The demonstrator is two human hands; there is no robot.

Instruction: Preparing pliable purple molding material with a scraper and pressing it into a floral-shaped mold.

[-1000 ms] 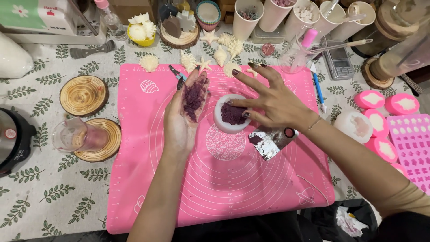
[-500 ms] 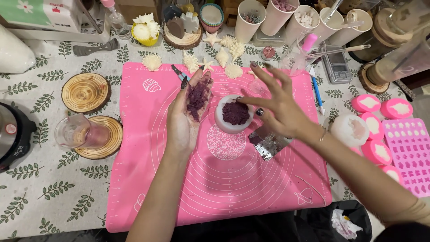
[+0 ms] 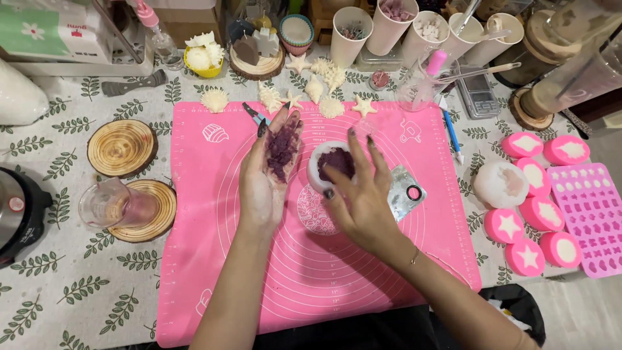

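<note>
Hands work over a pink silicone mat [image 3: 311, 259] on a leaf-patterned tablecloth [image 3: 78, 298], seen from above. At the mat's centre, the left hand [image 3: 269, 175] lies palm up and flat, fingers pointing toward twelve o'clock, cradling a heap of dark purple paste [image 3: 282, 148] on its fingers without closing around it. Just beside it, toward three o'clock, the right hand [image 3: 359, 194] is spread wide, palm down, its fingertips reaching into a small white round cup [image 3: 317, 170] filled with the same purple paste; whether it pinches any cannot be told. A silvery foil pouch [image 3: 405, 194] lies partly under that hand. At nine o'clock, two wooden slice coasters sit on the cloth, the nearer one [image 3: 152, 210] bearing a clear measuring cup [image 3: 107, 204]. At three o'clock, round pink moulds [image 3: 541, 214] with white star and shell centres cluster beside a pink tray of tiny cavities [image 3: 593, 220]. At twelve o'clock, white shell and starfish shapes [image 3: 324, 81] lie before paper cups [image 3: 350, 26].
</note>
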